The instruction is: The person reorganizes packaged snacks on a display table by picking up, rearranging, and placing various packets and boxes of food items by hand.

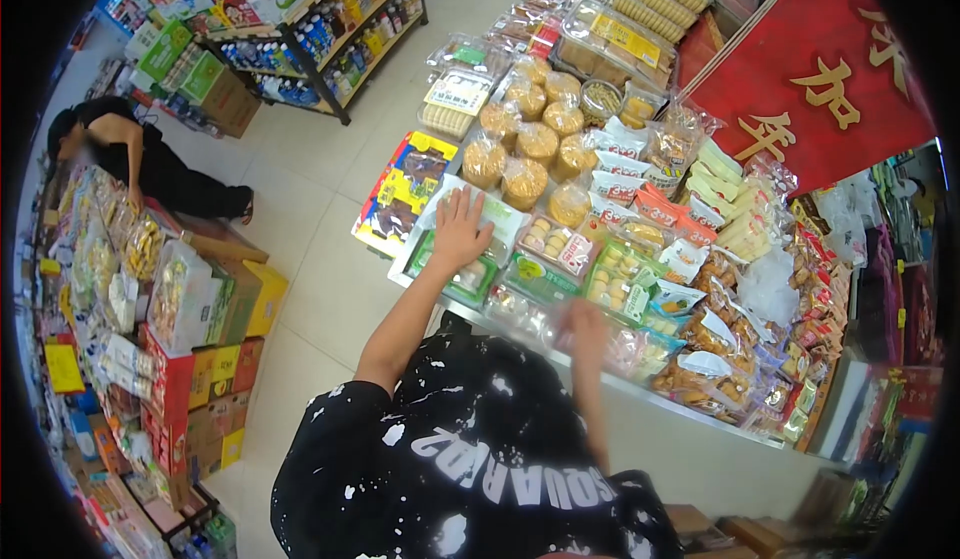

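My left hand lies flat with its fingers spread on a clear-lidded pack with a green tray, at the near left corner of the display table. Blurred by motion, my right hand is over the front edge, near clear packs of pale pink and white sweets; its fingers cannot be made out. Between the hands are a dark green pack and a pack of round pastries with a red and white label. Green-trimmed boxes of round pastries sit just beyond my right hand.
Wrapped round cakes stand in stacks behind my left hand. A yellow pack is at the table's left edge. A red banner hangs at the right. Another person bends over a goods display at the left. Bottle shelves stand behind.
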### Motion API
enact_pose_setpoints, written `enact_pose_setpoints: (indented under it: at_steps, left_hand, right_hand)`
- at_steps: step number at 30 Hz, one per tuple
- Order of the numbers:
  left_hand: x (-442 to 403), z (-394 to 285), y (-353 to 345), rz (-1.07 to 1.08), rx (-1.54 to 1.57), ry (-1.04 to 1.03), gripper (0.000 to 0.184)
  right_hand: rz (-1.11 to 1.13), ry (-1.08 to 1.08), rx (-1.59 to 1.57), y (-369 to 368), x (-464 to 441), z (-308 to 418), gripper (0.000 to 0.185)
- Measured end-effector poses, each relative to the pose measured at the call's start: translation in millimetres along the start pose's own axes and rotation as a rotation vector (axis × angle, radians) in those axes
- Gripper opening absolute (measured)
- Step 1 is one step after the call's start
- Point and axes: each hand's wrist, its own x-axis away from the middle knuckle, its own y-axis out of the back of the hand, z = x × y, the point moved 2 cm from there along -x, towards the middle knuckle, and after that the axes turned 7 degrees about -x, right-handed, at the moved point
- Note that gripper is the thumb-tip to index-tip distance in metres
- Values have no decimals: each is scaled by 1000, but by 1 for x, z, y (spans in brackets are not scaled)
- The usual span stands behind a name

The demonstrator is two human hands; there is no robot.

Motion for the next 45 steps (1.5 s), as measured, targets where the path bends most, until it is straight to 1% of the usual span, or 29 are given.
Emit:
enact_pose_setpoints:
  at_steps: [2,3,4,5,6,8,9,10,11,12,13,14,15,16,18,19,20,24,28,30,32,34,35,37,39,40,42,43,45]
  left_hand:
    - [-1,15,-8,141,-90,90,73]
    - [-3,14,-8,209,-89,102,77]
    - [-5,13,-8,202,-81,82,77]
    - [-4,12,-8,227,-76,107,79]
    - [-4,13,-7,254,-73,130,80]
    - [-15,18,0,244,-64,107,77]
    - [-20,28,3,185,55,166,71]
    - [-23,41,4,131,173,227,66]
    - [-28,56,4,-73,140,219,54]
    - [-30,75,-5,-69,140,192,54]
    - [-33,97,-16,67,204,294,50]
    - [-38,113,-24,202,266,397,45]
    - [-41,125,-25,202,267,376,45]
    - [-41,134,-26,242,313,368,43]
    - [-37,137,-24,284,358,348,41]
    - [-34,133,-18,279,371,381,40]
    - [-33,129,-12,271,385,415,40]
    - [-35,142,-25,321,402,456,41]
    - [-30,145,-27,259,443,485,39]
    - [-29,145,-28,251,468,497,36]
    - [-27,147,-31,241,491,509,34]
    - [-26,153,-45,210,709,574,29]
    - [-26,157,-52,211,709,578,29]
    - [-26,159,-58,186,813,594,25]
    - [-27,161,-62,213,872,616,24]
    - [-27,163,-63,244,929,632,24]
    - [-29,164,-67,244,961,660,23]
    - [-29,164,-69,245,995,684,21]
    - [-28,162,-61,264,1027,696,21]
  right_hand:
    - [56,4,56,-30,9,-10,18]
    - [36,16,55,-43,9,-13,18]
    - [71,6,98,-55,7,-19,20]
    - [104,-7,137,-67,6,-25,21]
    - [82,1,129,-77,1,-33,21]
    - [101,25,308,-98,-17,-45,26]
    - [89,11,286,-110,-21,-43,31]
    - [66,15,275,-118,-26,-48,31]
    - [61,0,259,-128,-32,-53,32]
    - [56,-15,242,-135,-36,-60,32]
    - [35,-10,229,-140,-39,-63,32]
    - [30,47,309,-143,-43,-64,33]
    - [25,101,392,-147,-47,-64,34]
    - [8,106,385,-150,-51,-66,34]
    - [-44,301,536,-157,-56,-65,36]
    - [-56,305,532,-159,-58,-65,36]
    - [-42,276,574,-161,-60,-66,37]
    - [-35,191,654,-169,-58,-57,40]
    - [-50,222,723,-170,-59,-59,40]
    - [3,299,771,-172,-57,-58,42]
    - [-3,282,795,-178,-52,-54,42]
    - [-9,266,821,-178,-54,-57,42]
    - [7,280,824,-179,-58,-58,42]
    - [27,292,829,-179,-65,-55,42]
    - [-7,122,763,-178,-79,-52,41]
    - [-2,121,762,-177,-87,-57,41]
    - [-96,162,830,-176,-100,-58,32]
    - [-94,157,825,-176,-104,-55,32]
    - [-55,126,1017,-176,-109,-51,21]
